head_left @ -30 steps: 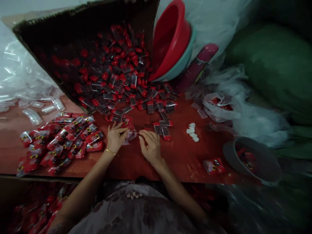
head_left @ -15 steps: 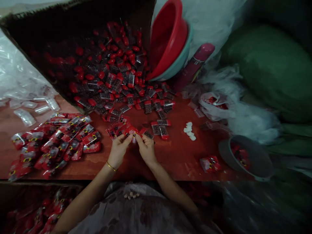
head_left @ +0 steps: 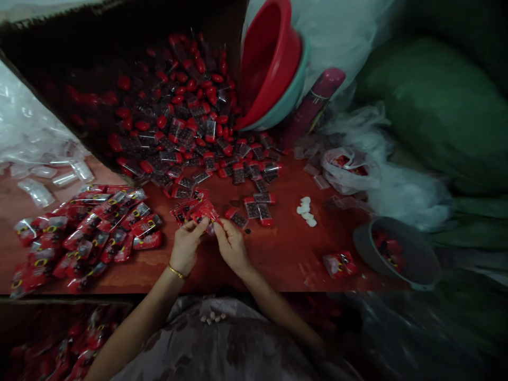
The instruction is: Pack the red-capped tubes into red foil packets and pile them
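At centre frame, the left hand [head_left: 186, 244] and right hand [head_left: 232, 246] hold, in closed pinches, the near edge of a red packet [head_left: 205, 209], in this dim view probably light, limp, slippery film, best gripped at its near corners.

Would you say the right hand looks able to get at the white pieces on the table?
Probably yes: the white pieces lie uncovered, and the red-capped containers beside the way lie flat. The right hand seems to pinch a red wrapper, though, so it may need to let go first.
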A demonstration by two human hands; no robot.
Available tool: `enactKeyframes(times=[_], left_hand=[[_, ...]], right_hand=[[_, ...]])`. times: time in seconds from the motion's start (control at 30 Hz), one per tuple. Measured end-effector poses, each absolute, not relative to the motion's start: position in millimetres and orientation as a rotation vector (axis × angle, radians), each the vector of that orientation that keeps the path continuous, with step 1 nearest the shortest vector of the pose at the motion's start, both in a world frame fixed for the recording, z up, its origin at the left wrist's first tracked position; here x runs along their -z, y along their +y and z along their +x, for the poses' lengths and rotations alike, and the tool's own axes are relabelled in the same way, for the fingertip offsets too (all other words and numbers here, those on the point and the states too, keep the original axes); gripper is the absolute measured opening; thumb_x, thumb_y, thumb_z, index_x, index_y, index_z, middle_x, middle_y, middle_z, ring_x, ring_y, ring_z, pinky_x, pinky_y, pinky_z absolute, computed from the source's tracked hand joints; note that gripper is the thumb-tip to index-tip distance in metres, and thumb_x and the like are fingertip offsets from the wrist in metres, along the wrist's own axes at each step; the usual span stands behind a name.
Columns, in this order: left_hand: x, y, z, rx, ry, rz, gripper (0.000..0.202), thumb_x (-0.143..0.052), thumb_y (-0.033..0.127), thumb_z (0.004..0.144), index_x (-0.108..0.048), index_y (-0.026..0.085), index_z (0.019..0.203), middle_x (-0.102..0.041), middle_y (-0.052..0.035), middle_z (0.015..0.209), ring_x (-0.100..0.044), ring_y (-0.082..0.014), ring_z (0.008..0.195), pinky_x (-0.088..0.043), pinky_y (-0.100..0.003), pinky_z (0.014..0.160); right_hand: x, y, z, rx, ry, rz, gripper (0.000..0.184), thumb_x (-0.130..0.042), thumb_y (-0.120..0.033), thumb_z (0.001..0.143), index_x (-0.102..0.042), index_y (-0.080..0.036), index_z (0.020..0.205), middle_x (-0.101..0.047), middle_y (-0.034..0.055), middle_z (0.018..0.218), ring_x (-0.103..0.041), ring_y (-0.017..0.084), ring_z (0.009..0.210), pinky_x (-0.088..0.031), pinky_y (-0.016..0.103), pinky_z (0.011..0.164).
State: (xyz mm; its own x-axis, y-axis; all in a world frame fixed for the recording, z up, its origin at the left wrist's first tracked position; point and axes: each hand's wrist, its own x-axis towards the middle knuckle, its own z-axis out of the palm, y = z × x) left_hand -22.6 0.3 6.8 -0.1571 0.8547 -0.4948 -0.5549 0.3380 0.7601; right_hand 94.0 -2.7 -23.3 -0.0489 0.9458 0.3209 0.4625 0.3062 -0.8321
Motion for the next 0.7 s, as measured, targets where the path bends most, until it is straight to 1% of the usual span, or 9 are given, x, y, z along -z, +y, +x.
enactKeyframes(times=[0.07,0.13,0.23,0.33,0.43,0.5,0.57,0.63,0.7], left_hand=[[-6.3,5.2,-26.9,-1.262,1.206,0.314,0.04,-0.086,0.036,0.04,-0.059,0.014,0.061,-0.064,0.0023,0.059,-0.059,-0.0088,0.056,-0.046,-0.021,0.059],[-6.3,9.5,-30.1,-1.233,1.219,0.297,0.042,-0.086,0.037,0.04,-0.057,0.014,0.061,-0.064,0.002,0.06,-0.06,-0.01,0.057,-0.047,-0.023,0.06],[-7.6,13.0,-30.1,-1.188,1.205,0.274,0.044,-0.086,0.038,0.04,-0.057,0.015,0.064,-0.065,0.0011,0.063,-0.06,-0.0107,0.056,-0.048,-0.025,0.062],[-10.1,13.3,-25.6,-1.128,1.177,0.241,0.046,-0.086,0.04,0.04,-0.06,0.015,0.069,-0.066,0.0002,0.066,-0.059,-0.0109,0.057,-0.049,-0.027,0.063],[-13.0,12.4,-21.8,-1.1,1.164,0.247,0.047,-0.085,0.043,0.041,-0.062,0.015,0.073,-0.067,-0.0014,0.069,-0.061,-0.012,0.06,-0.048,-0.027,0.064],[-14.4,11.8,-20.9,-1.093,1.164,0.262,0.047,-0.084,0.044,0.042,-0.063,0.015,0.072,-0.067,-0.0015,0.068,-0.061,-0.0123,0.061,-0.048,-0.027,0.063],[-15.1,11.1,-20.1,-1.083,1.177,0.27,0.046,-0.084,0.044,0.041,-0.063,0.015,0.07,-0.067,-0.001,0.066,-0.061,-0.012,0.059,-0.048,-0.026,0.061],[-15.1,10.2,-18.4,-1.069,1.19,0.295,0.046,-0.084,0.045,0.041,-0.064,0.015,0.068,-0.067,-0.0013,0.065,-0.06,-0.0117,0.057,-0.047,-0.025,0.059],[-14.9,9.0,-15.9,-1.06,1.203,0.345,0.045,-0.084,0.046,0.041,-0.064,0.014,0.066,-0.067,-0.0023,0.065,-0.06,-0.0114,0.057,-0.047,-0.024,0.058]], right_hand=[[19.9,1.5,109.1,-0.524,-1.762,-1.334,0.029,-0.034,-0.031,0.093,-0.059,-0.018,0.099,-0.065,0.0083,0.094,-0.058,0.019,0.089,-0.046,0.031,0.081],[19.9,6.5,126.2,-0.331,-1.9,-1.476,0.032,-0.045,-0.036,0.088,-0.057,-0.014,0.108,-0.062,0.0135,0.109,-0.054,0.025,0.1,-0.042,0.04,0.087],[27.1,11.8,145.9,-0.132,-2.104,-1.694,0.039,-0.057,-0.033,0.081,-0.057,-0.012,0.114,-0.06,0.0166,0.116,-0.053,0.031,0.1,-0.041,0.047,0.084],[35.8,10.9,154.2,-0.086,-2.184,-1.679,0.031,-0.052,-0.024,0.082,-0.058,-0.012,0.111,-0.064,0.0161,0.111,-0.056,0.029,0.094,-0.041,0.047,0.083],[36.1,1.0,158.2,-0.238,-2.047,-1.537,0.026,-0.044,-0.022,0.085,-0.06,-0.013,0.104,-0.069,0.0131,0.095,-0.061,0.023,0.083,-0.046,0.039,0.078],[30.4,-10.2,160.9,-0.512,-1.899,-1.448,0.026,-0.04,-0.024,0.088,-0.059,-0.016,0.104,-0.068,0.0068,0.078,-0.063,0.018,0.068,-0.049,0.03,0.066],[22.1,-22.2,162.8,-0.823,-1.753,-1.384,0.027,-0.038,-0.028,0.09,-0.057,-0.017,0.105,-0.062,-0.0003,0.062,-0.058,0.013,0.052,-0.048,0.024,0.054],[14.3,-31.7,162.7,-1.02,-1.653,-1.344,0.026,-0.038,-0.03,0.09,-0.058,-0.018,0.103,-0.056,-0.0038,0.057,-0.052,0.01,0.043,-0.047,0.022,0.048],[8.9,-36.7,161.1,-1.062,-1.622,-1.323,0.025,-0.041,-0.031,0.089,-0.059,-0.018,0.101,-0.056,-0.0035,0.059,-0.051,0.009,0.043,-0.048,0.021,0.048]])
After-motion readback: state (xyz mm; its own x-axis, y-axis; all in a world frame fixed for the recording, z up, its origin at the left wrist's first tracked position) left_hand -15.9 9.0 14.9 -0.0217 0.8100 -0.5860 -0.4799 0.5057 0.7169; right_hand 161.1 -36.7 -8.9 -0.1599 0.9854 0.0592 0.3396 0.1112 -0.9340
